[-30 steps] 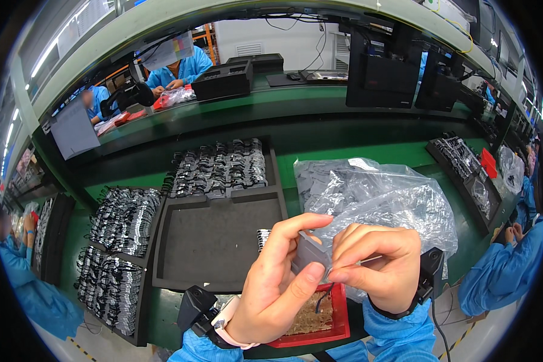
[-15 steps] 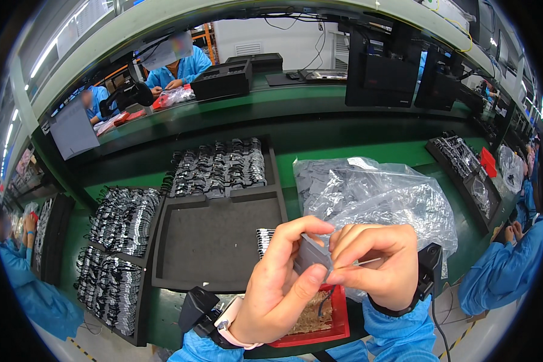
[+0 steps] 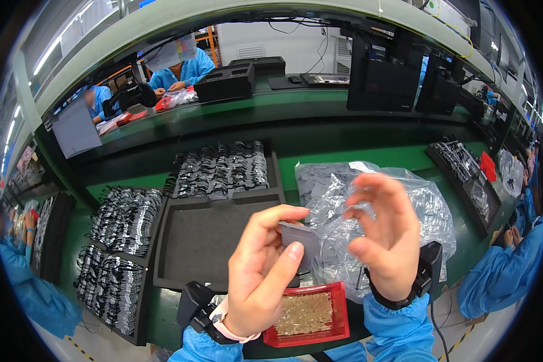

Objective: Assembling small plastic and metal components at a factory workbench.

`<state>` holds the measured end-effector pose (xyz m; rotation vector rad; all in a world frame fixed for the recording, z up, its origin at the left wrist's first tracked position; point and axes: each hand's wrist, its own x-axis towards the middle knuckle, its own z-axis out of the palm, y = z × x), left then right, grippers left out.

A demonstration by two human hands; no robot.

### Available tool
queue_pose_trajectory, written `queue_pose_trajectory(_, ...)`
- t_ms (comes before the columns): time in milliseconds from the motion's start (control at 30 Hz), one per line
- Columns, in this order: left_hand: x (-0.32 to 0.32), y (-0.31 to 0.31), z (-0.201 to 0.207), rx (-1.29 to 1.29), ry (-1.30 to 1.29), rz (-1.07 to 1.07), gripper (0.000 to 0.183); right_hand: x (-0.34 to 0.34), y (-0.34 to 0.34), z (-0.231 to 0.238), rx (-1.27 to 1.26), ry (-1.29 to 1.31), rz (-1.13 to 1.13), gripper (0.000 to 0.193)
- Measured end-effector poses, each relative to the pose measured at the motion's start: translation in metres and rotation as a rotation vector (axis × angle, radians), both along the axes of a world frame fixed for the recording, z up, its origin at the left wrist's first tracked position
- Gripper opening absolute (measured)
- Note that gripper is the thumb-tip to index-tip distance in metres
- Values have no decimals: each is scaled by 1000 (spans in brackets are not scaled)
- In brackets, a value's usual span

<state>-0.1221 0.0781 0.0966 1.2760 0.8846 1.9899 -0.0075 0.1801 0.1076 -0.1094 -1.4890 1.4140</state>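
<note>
A flat grey rectangular piece [image 3: 301, 242] is pinched between the thumb and fingers of my left hand [image 3: 262, 265]. Its far side is hidden. Just to the right, my right hand [image 3: 385, 238] is raised with its fingers spread and curved, touching nothing that I can see. Under and behind it lies a big clear plastic bag [image 3: 422, 208] with many grey flat pieces inside. Below my hands stands a red tray [image 3: 344, 326] holding a heap of small tan strips [image 3: 304, 315].
Left of my hands sits a black foam tray [image 3: 208, 247], with rows of black and silver parts [image 3: 220, 169] in its far section. Another tray of such parts [image 3: 111, 289] is further left. Monitors [image 3: 383, 78] stand at the back right. People in blue work at the far bench and both sides.
My right hand has come away from the grey piece, opened and moved right. The thin pale strip near its fingers no longer shows there. My left hand shifted slightly left with the piece.
</note>
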Motion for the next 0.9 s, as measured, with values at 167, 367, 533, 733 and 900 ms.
queue_pose_trajectory(167, 0, -2, 1, 68, 71, 212, 33, 14, 3, 1, 524, -144, -282, 30)
queue_pose_trajectory(367, 6, 0, -2, 117, 326, 499, 30, 5, -8, 1, 569, -219, -319, 22)
queue_pose_trajectory(533, 8, 3, -3, 203, 654, 619, 32, 3, -7, -4, 376, -185, -268, 17)
queue_pose_trajectory(733, 8, 1, 2, 229, 732, 595, 36, -1, -7, -9, 143, -173, -85, 8)
queue_pose_trajectory(900, -1, -5, 12, 194, 976, 775, 25, 3, -2, -9, 79, -172, 74, 8)
